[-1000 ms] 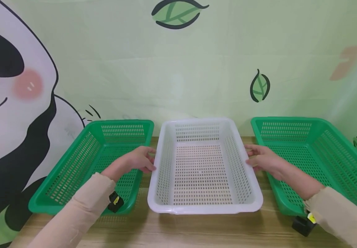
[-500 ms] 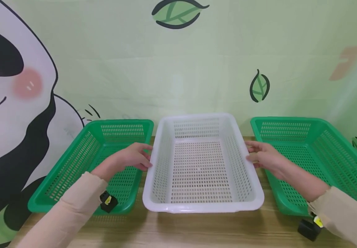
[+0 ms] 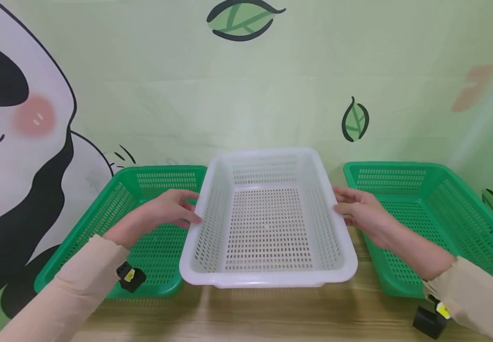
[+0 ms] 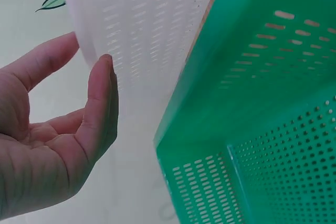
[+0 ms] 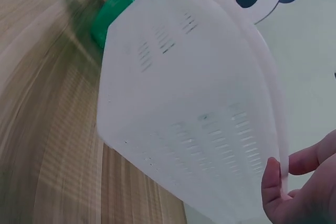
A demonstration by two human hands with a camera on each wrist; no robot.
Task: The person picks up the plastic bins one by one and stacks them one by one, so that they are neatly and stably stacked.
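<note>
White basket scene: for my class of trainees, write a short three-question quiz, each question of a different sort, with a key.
1. True or false: the white basket holds fruit.
2. Which hands grip the white basket? A) left hand only B) right hand only C) both
3. Fill in: beside the white basket, the left green basket and the right green basket stand on a ____ table.

Key: 1 false, it is empty; 2 C, one hand grips each long side rim; 3 wooden.

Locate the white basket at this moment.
In the head view, the white basket is centred between two green baskets, held by the left hand and right hand.
</note>
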